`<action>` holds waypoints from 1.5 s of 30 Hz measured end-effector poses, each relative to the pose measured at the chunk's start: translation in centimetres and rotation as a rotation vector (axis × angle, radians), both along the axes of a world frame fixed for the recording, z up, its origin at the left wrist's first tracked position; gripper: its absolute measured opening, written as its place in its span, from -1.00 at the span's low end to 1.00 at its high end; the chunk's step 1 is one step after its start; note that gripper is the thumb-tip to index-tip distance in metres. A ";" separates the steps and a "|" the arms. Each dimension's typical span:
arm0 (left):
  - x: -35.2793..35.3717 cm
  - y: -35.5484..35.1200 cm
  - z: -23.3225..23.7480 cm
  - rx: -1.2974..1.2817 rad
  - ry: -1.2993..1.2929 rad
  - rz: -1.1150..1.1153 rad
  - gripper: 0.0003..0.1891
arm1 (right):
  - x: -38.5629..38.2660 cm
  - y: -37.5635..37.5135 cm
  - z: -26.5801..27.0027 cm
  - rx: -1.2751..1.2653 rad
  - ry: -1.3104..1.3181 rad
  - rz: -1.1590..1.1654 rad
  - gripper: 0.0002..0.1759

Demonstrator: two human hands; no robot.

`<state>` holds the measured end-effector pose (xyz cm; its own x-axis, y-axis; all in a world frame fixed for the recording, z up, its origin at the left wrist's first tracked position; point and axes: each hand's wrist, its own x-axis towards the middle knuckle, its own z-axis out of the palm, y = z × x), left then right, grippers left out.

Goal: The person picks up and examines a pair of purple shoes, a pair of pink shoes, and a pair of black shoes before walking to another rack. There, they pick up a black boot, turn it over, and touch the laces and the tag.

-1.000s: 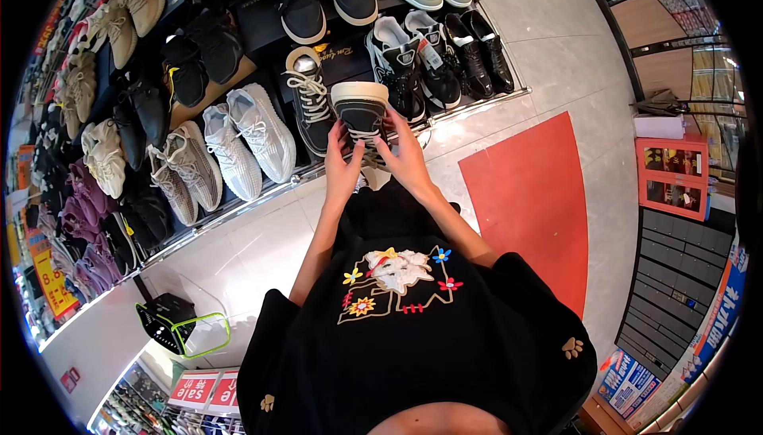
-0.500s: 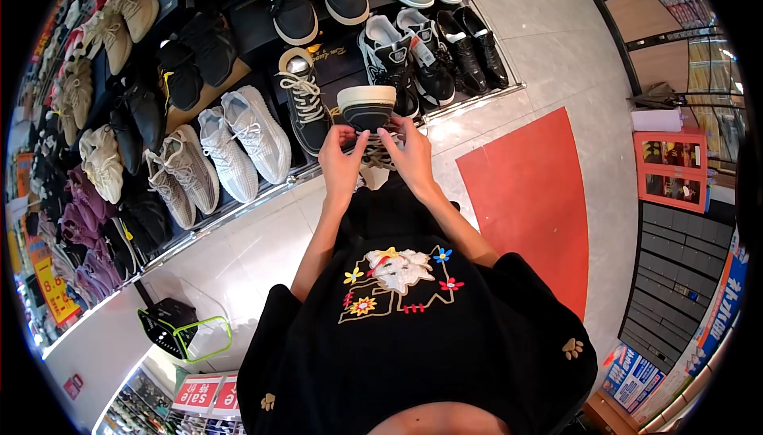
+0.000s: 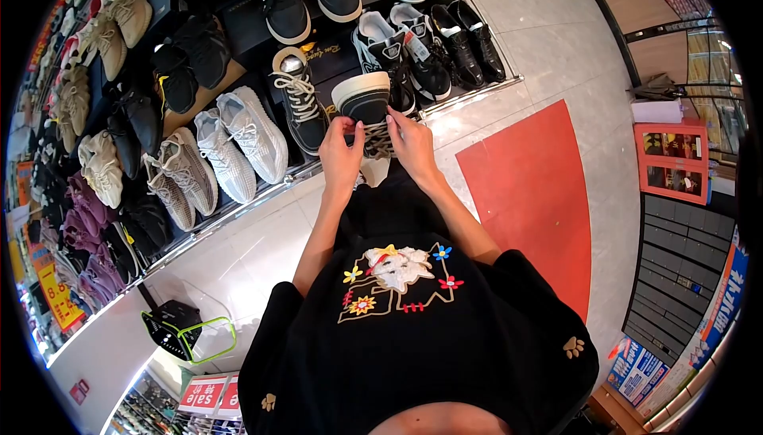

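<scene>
A dark sneaker (image 3: 364,101) with a thick cream sole edge is held between my two hands at the front of the shoe rack, its toe pointing away from me. Its tan laces (image 3: 377,141) show between my hands. My left hand (image 3: 342,153) is closed at the shoe's left side, thumb and fingertips by the lacing. My right hand (image 3: 413,145) closes on the right side, fingertips near the upper. Which part each fingertip pinches is hard to make out. Just left of it stands a similar dark sneaker (image 3: 304,121) with cream laces.
The display rack (image 3: 274,190) carries many shoes, among them white knit sneakers (image 3: 252,135) and black leather shoes (image 3: 482,42). A red floor mat (image 3: 528,204) lies to the right. A black basket with a green handle (image 3: 208,340) stands at lower left.
The held sneaker has tilted, its toe turning slightly left. My right hand's fingertips have shifted up along its side. The view has shifted a little.
</scene>
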<state>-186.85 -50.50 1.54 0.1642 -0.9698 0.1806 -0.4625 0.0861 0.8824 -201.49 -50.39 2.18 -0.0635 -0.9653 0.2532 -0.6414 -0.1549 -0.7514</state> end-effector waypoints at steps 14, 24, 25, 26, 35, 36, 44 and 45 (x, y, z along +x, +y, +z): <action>1.5 -0.5 -1.6 0.073 0.107 -0.039 -0.87 | 1.1 -0.4 0.3 0.012 -0.021 -0.018 -0.77; 3.6 -0.4 -2.5 0.122 0.199 -0.035 -0.84 | 2.4 -1.1 0.5 -0.044 -0.041 0.039 -0.73; 3.8 -0.4 -2.6 0.124 0.203 -0.022 -0.84 | 2.3 -1.1 0.4 -0.046 -0.040 0.040 -0.73; 4.1 -0.5 -2.7 0.126 0.206 -0.008 -0.84 | 2.3 -1.2 0.2 -0.026 -0.021 0.080 -0.71; 5.7 -0.7 -4.4 0.152 0.359 -0.008 -0.82 | 2.5 -0.6 -1.3 -0.054 0.031 0.208 -0.63; 5.7 -0.6 -4.4 0.155 0.385 -0.017 -0.83 | 2.5 -0.6 -1.2 -0.028 0.032 0.211 -0.62; 5.3 -0.1 -4.9 0.146 0.451 -0.049 -0.81 | 1.9 -0.4 -2.6 0.063 -0.031 0.184 -0.61; 5.4 0.1 -4.9 0.142 0.476 -0.060 -0.81 | 1.9 -0.4 -2.7 0.064 -0.047 0.181 -0.62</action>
<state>-181.49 -50.36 -3.38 0.1395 -0.9896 -0.0358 -0.0035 -0.0366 0.9993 -199.60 -50.75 -0.55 0.1028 -0.9759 0.1923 -0.5715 -0.2162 -0.7916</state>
